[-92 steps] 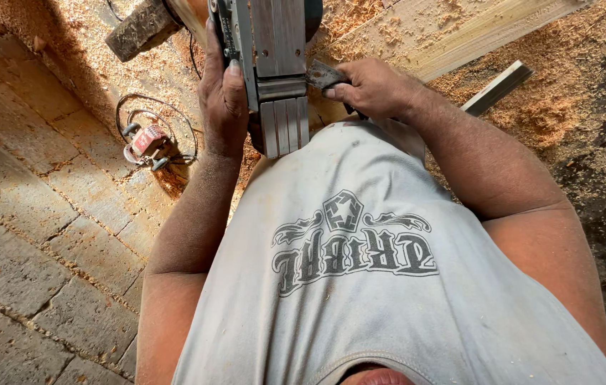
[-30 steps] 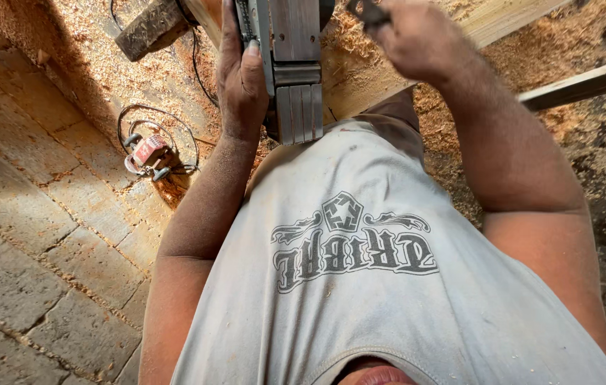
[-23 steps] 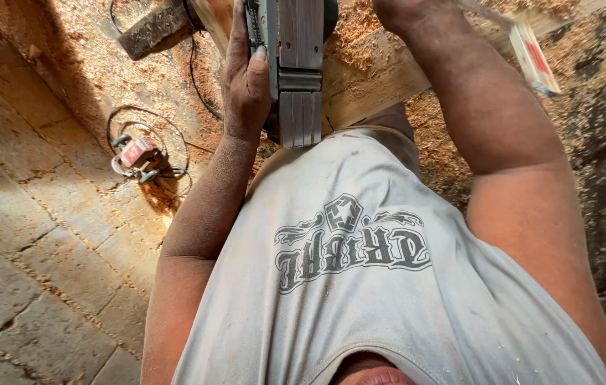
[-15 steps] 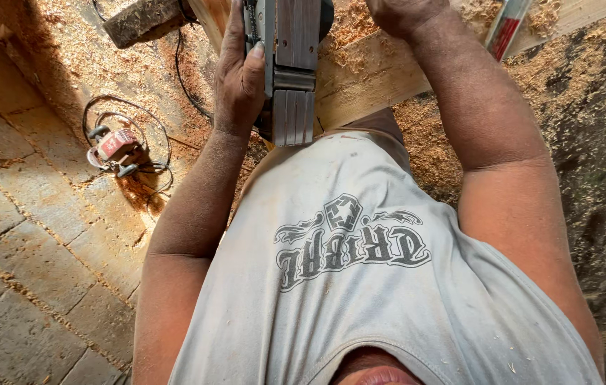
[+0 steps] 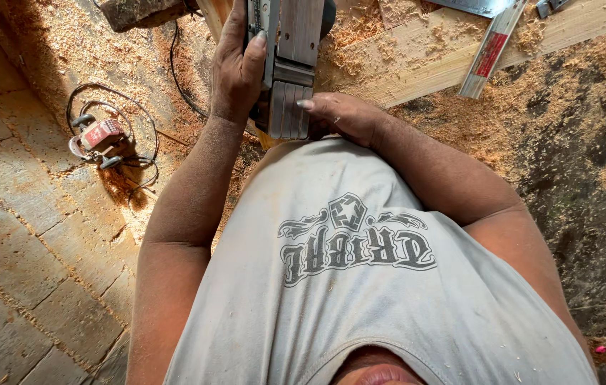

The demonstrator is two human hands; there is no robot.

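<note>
**A:** How were the hands posed?

**B:** The left hand (image 5: 237, 64) reached forward with the arm nearly straight, fingers wrapped over the left flank of the grey power tool (image 5: 290, 64), closed on its body. The right hand (image 5: 342, 114) lay palm-down with the elbow bent, fingers extended and pressed against the tool's near end; it touched the tool, but whether it gripped could not be told.

**A:** Where did the tool sit, and how was it aligned?

**B:** It rested on the wooden plank (image 5: 417, 64), at that plank's near end just ahead of the person's torso. Its long axis ran straight away from the person, the ribbed grey plate toward the body.

**A:** What was hidden or cut off?

**B:** The tool's far end passed out of the top edge, and the grey shirt (image 5: 360, 285) covered everything below it. The metal ruler with a red band (image 5: 491, 50) lay across the plank's far edge, its upper part cropped. A small red power tool (image 5: 100, 135) with coiled cable lay on the sawdust-strewn brick floor (image 5: 25, 271), well apart to the left.
</note>
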